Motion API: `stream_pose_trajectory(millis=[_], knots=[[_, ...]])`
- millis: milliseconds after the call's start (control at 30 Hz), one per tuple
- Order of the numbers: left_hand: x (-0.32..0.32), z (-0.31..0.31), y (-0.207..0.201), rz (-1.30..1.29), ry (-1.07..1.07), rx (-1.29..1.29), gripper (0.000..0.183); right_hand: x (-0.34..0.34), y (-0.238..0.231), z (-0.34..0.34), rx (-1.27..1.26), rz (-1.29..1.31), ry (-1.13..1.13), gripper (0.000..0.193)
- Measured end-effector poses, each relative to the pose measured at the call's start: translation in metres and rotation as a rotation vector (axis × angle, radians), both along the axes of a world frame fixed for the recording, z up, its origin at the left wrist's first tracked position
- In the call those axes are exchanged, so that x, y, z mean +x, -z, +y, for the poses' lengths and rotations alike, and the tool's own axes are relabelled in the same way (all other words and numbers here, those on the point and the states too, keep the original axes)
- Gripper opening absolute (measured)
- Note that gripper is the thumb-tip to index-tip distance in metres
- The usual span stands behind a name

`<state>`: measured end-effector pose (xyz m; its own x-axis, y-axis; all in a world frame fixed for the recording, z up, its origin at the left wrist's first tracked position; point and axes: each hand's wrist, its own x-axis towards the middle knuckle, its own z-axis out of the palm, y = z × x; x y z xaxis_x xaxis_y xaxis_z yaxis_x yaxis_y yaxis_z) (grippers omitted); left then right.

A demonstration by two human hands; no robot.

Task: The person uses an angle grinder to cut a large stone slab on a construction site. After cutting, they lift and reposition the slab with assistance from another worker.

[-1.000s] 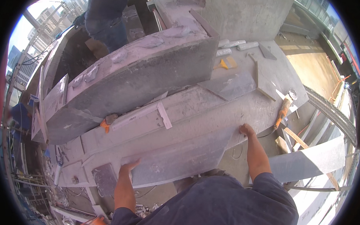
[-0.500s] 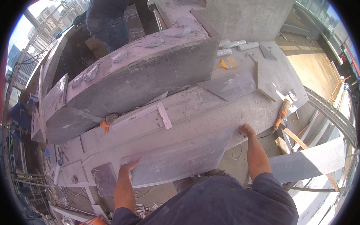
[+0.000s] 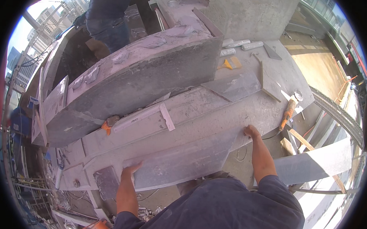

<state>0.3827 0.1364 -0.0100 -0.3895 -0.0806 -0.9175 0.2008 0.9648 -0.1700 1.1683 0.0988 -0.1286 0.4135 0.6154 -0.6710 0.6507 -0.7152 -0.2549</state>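
Note:
A long grey stone slab (image 3: 182, 161) lies slantwise in front of me, its near edge close to my body. My left hand (image 3: 130, 170) grips its left end, fingers reaching over the upper corner. At the far right corner, the curled fingers of my right hand (image 3: 252, 132) hold the slab; their tips are partly hidden. Beyond the slab runs a dusty concrete ledge (image 3: 191, 122). A small dark square tile (image 3: 106, 182) sits beside my left hand. To the right of my right hand rests an orange angle grinder (image 3: 288, 112) with its cord trailing.
A curved concrete wall (image 3: 152, 79) topped with mortar lumps rises behind the ledge. Another orange tool (image 3: 109, 124), a pale angled strip (image 3: 166, 116), a yellow-handled brush (image 3: 232, 63) and a hammer (image 3: 257, 57) lie about. A co-worker's legs (image 3: 107, 27) stand beyond the wall.

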Motion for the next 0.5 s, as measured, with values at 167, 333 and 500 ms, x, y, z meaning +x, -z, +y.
stream_pose_trajectory(millis=[167,333,500], knots=[[0.005,-0.003,-0.01,0.018,-0.014,0.035,0.166,-0.007,-0.01,0.002,0.006,-0.014,0.015,0.037],[-0.002,-0.001,0.002,0.011,0.009,0.061,0.165,0.005,-0.006,-0.001,-0.017,-0.022,-0.218,0.036],[-0.007,-0.002,0.007,0.012,-0.001,0.053,0.165,-0.001,-0.002,0.0,-0.002,-0.003,-0.013,0.038]])
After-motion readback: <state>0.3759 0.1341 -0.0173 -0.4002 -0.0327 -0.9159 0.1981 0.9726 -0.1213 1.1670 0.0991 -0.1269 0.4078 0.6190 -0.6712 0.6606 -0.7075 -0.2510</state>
